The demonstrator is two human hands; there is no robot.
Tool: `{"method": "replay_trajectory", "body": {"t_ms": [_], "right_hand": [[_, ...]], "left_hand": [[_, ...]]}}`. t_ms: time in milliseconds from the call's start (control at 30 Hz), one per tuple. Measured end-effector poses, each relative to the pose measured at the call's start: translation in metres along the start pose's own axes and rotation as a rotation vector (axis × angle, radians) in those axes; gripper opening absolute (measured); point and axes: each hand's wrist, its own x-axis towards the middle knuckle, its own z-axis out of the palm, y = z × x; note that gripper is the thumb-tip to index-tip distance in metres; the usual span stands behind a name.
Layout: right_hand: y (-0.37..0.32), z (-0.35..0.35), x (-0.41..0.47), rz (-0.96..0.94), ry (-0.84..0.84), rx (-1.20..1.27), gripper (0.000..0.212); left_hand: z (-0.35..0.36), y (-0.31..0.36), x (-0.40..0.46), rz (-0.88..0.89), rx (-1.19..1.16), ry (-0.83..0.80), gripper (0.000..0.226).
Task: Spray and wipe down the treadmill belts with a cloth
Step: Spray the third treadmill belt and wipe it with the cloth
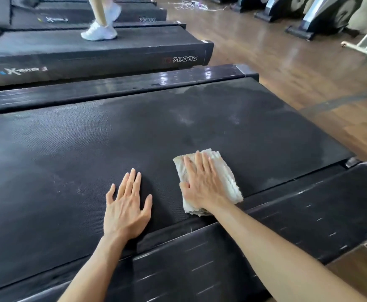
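Pressing flat on a folded white cloth (208, 182), the right hand (202, 184) has straight fingers laid over it. Cloth: on the treadmill belt (112, 138), at the belt's near edge, just beside the near side rail (287, 214). Left hand (126, 205): fingers spread wide, palm down on the belt, beside the cloth but apart from it. Belt surface: pale patches beyond the cloth, perhaps damp or dust. Beyond the belt: a neighbouring treadmill (91, 55) bearing a white shoe (99, 32).
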Motion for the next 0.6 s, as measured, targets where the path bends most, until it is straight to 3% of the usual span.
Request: {"method": "replay_trajectory", "body": {"t_ms": [333, 467, 600], "right_hand": [[-0.031, 0.001, 0.082, 0.035, 0.006, 0.147, 0.075], [-0.015, -0.019, 0.090, 0.072, -0.133, 0.358, 0.066], [0.006, -0.012, 0.082, -0.043, -0.079, 0.213, 0.061]], "left_hand": [[0.001, -0.002, 0.001, 0.000, -0.001, 0.008, 0.081], [-0.001, 0.000, 0.001, 0.006, -0.012, 0.006, 0.083], [-0.006, 0.000, 0.006, 0.007, -0.109, 0.066, 0.083]]}}
